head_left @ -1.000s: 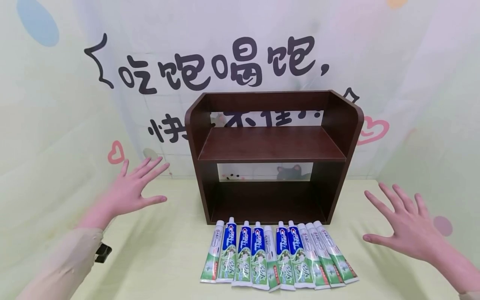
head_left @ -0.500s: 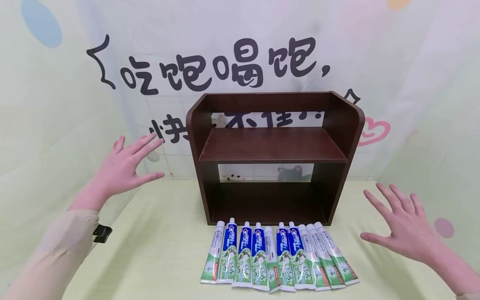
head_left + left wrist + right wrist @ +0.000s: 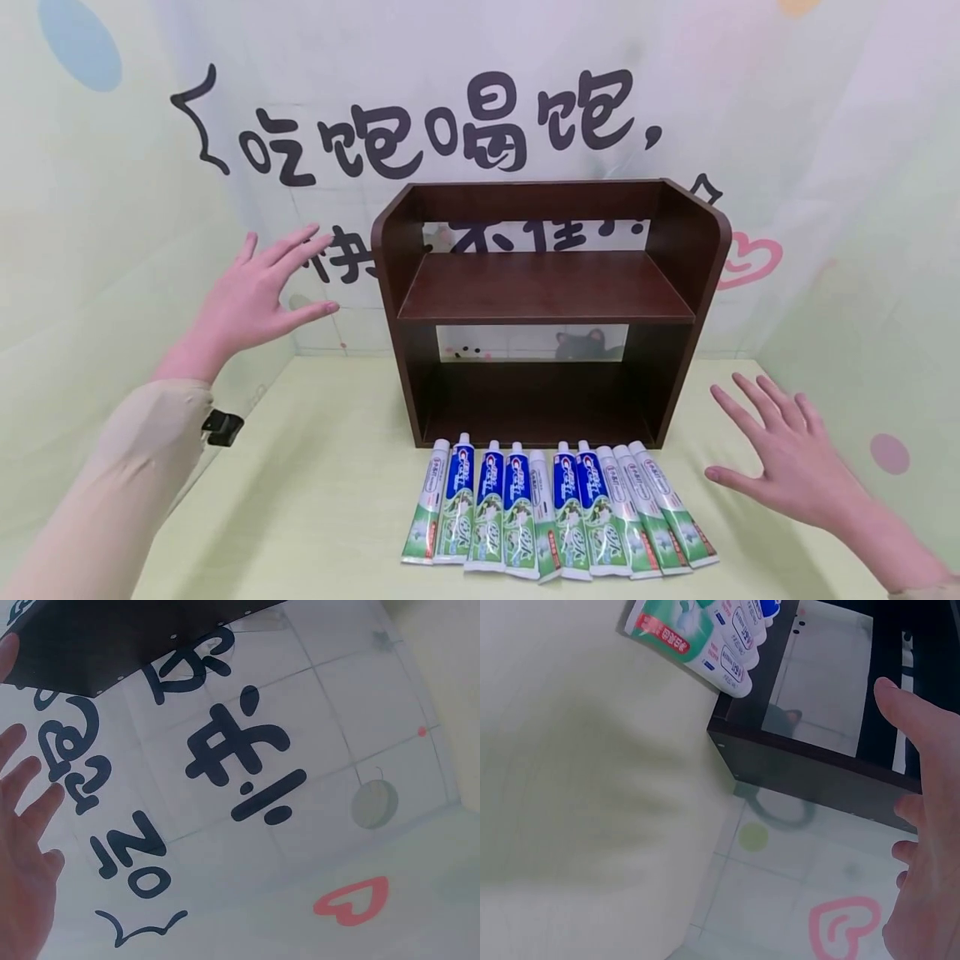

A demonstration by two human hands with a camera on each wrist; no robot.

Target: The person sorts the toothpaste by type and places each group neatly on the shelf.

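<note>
Toothpaste tubes [image 3: 568,512], ten of them, lie side by side in a slightly fanned row, closest in, on a pale yellow-green surface [image 3: 322,500]; five are blue-and-green ones [image 3: 491,508] and the other five white-and-green ones [image 3: 431,504] with red patches near the bottom; all the caps point away, and some tubes overlap their neighbours a bit.

Right hand [image 3: 787,462] floats off past the right end of the row, fingers and thumb spread, totally released; left hand [image 3: 258,300] hangs higher up on the other side, also spread and gripping nothing, with a light beige sleeve [image 3: 135,475] and a small black boxy thing [image 3: 222,427] at the wrist; both are well apart from the tubes.

Behind the row stands a dark brown two-tier shelf [image 3: 547,287], its bottom front edge just beside the caps; it sits between the hands, touched by neither; farthest back is a whitish printed backdrop [image 3: 450,50] with chunky black Chinese lettering [image 3: 495,121] and a pink heart outline [image 3: 753,260] on the right.
</note>
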